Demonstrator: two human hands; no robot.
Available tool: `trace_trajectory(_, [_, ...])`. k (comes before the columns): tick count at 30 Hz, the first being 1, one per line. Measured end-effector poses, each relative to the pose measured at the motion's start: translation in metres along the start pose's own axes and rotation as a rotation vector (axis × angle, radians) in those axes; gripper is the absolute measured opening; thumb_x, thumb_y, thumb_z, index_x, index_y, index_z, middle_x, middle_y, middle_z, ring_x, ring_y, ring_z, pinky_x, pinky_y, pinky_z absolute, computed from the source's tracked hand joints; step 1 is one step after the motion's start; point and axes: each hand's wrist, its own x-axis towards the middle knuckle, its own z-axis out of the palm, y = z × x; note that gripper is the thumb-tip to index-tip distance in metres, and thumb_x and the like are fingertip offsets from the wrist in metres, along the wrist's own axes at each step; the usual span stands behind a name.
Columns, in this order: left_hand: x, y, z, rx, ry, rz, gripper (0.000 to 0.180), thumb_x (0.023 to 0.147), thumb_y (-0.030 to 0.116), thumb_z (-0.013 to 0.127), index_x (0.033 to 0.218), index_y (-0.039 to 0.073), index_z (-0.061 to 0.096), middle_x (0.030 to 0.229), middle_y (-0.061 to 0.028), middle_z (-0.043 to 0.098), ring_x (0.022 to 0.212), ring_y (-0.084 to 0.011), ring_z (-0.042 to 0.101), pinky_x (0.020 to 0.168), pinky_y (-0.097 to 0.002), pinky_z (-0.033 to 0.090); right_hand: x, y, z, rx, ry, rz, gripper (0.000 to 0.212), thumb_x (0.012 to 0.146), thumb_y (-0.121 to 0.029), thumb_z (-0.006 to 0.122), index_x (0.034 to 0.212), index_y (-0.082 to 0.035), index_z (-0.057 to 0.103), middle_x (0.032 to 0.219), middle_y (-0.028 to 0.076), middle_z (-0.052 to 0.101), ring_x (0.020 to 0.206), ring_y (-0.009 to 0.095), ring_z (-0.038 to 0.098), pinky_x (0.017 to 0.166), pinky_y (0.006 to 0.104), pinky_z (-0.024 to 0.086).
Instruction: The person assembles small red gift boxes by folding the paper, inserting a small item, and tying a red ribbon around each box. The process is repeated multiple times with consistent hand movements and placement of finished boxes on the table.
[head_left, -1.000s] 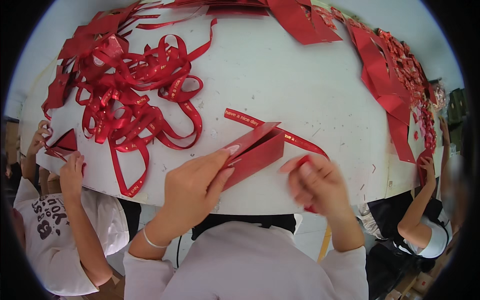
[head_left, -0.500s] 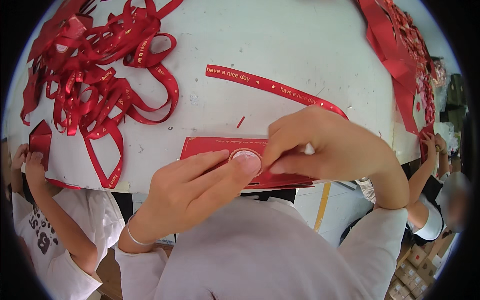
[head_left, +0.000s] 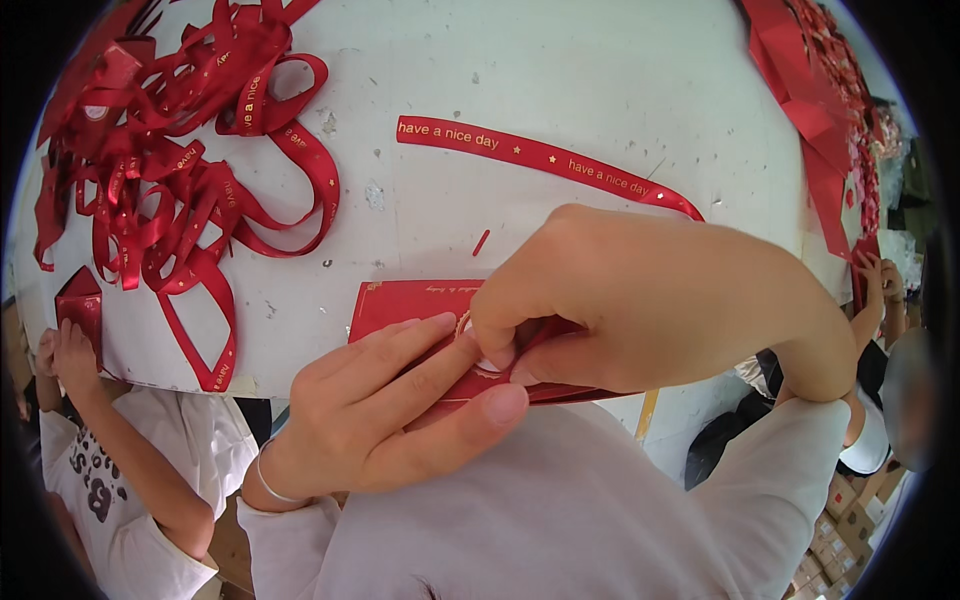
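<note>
A flat red card or packet (head_left: 395, 305) with gold print lies at the table's near edge. A round white emblem (head_left: 487, 365) with a gold scalloped rim sits on it, largely covered by fingers. My left hand (head_left: 385, 400) rests over the packet, fingers stretched out and slightly apart, fingertips beside the emblem. Bent over that emblem, my right hand (head_left: 610, 310) has its index finger and thumb curled close together; what they may pinch is hidden. Beyond them lies a red ribbon (head_left: 520, 150) with gold lettering and stars, its right end passing out of sight behind my right hand.
Tangled red ribbon (head_left: 200, 190) heaps up at the left. A co-worker's hands (head_left: 70, 355) hold a small red box (head_left: 80, 305) there. Red folded strips (head_left: 800, 110) line the right edge, near another person's hands (head_left: 880, 280). A red scrap (head_left: 481, 243) lies mid-table.
My right hand has moved left onto the emblem, its fingers now covering most of it. My left thumb has come off the emblem toward the near edge.
</note>
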Motion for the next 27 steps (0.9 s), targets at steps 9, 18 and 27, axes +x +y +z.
trace_trajectory(9, [-0.003, -0.01, 0.008, -0.012, 0.106, 0.111, 0.04, 0.07, 0.008, 0.073, 0.109, 0.013, 0.061, 0.09, -0.0108, 0.066, 0.078, -0.0238, 0.066, 0.059, -0.0258, 0.055, 0.019, -0.002, -0.016, -0.056, -0.156, 0.05, 0.009, 0.078, -0.006, 0.061, 0.081, 0.001, 0.063, 0.071, 0.008, 0.062, 0.063, 0.018, 0.057, 0.056, 0.0293, 0.044])
trace_trajectory(18, [0.004, -0.01, 0.002, -0.031, 0.027, 0.095, 0.036, 0.069, 0.007, 0.072, 0.104, 0.008, 0.062, 0.089, -0.0102, 0.067, 0.079, -0.0235, 0.066, 0.059, -0.0255, 0.054, 0.025, -0.004, -0.02, 0.014, -0.282, 0.092, 0.011, 0.079, -0.01, 0.063, 0.08, 0.001, 0.063, 0.068, 0.006, 0.061, 0.059, 0.014, 0.054, 0.055, 0.0274, 0.043])
trace_trajectory(27, [0.001, -0.015, 0.001, -0.058, 0.024, 0.066, 0.031, 0.067, 0.012, 0.074, 0.093, 0.005, 0.059, 0.087, -0.0094, 0.067, 0.082, -0.0247, 0.066, 0.058, -0.0275, 0.053, 0.032, 0.006, -0.025, 0.126, -0.284, 0.049, 0.01, 0.083, -0.009, 0.061, 0.087, 0.0, 0.06, 0.076, 0.005, 0.062, 0.067, 0.012, 0.055, 0.06, 0.0263, 0.043])
